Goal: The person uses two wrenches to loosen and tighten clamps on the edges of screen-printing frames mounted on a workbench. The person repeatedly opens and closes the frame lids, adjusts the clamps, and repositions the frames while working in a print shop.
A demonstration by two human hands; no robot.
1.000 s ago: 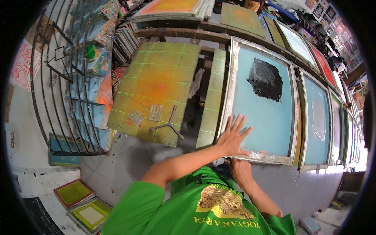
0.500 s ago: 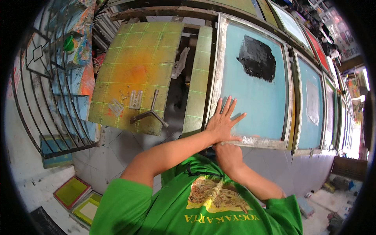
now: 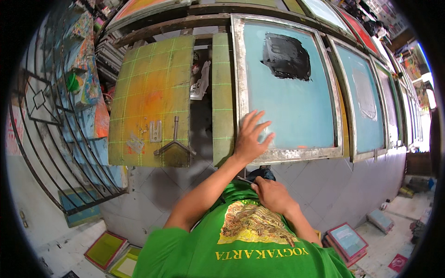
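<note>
We have one blue screen [image 3: 292,116] just right of one narrow board [image 3: 222,92], one black patch [image 3: 289,58] on its upper half. Our left hand [image 3: 252,138], fingers open, is over its lower left corner; touching, we cannot tell. Our right hand [image 3: 276,195] grips one thin tool [image 3: 244,179]. Farther left, one wide board [image 3: 139,88] bears one three-armed wrench [image 3: 175,141].

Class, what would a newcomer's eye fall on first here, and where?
First, the ragged black patch on the upper half of the large pale-blue metal-framed screen. Next, the bright green T-shirt at bottom centre. Left of the screen, a three-armed grey metal tool lies on an orange-stained olive board.
</note>
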